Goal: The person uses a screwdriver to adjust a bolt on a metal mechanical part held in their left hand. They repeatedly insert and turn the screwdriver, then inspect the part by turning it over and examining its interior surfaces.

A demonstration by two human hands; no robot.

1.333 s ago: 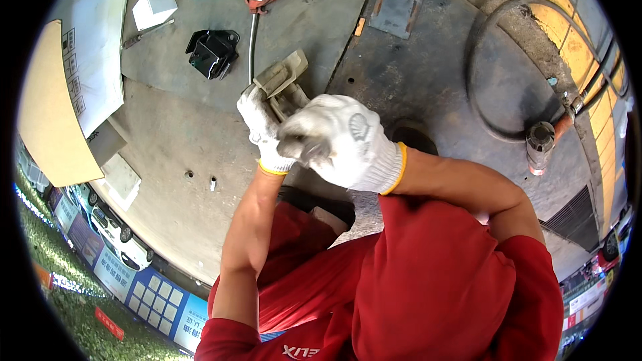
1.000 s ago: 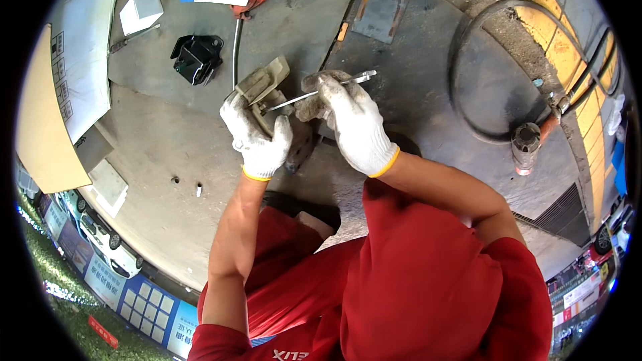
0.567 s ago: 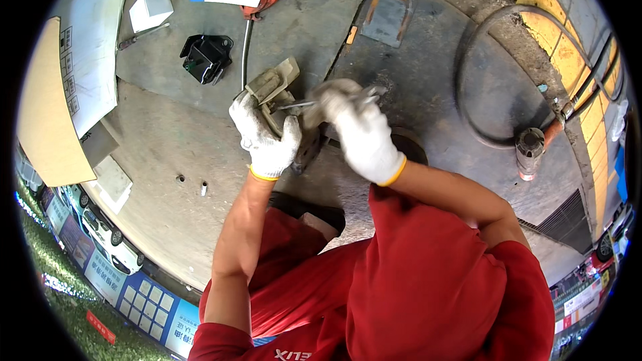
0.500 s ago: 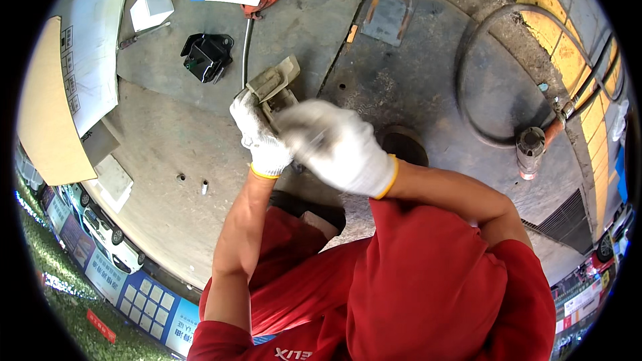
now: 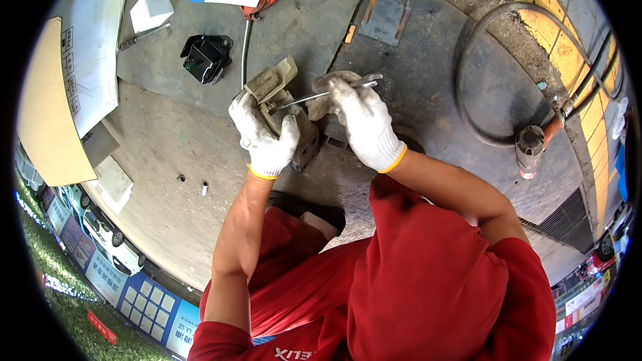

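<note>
The right hand (image 5: pixel 366 120) is curled around a wrench (image 5: pixel 304 99), whose long axis runs mostly leftward, its tip at the dirty bracket (image 5: pixel 273 82) gripped in the left hand (image 5: pixel 264 137).

head fisheye | looks steeply down from above | hands (image 5: pixel 266 140) (image 5: pixel 369 124) near centre | rim distances hard to judge

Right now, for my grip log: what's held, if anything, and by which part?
Right hand: wrench, near its forked end. Left hand: metal bracket, by its left side.
</note>
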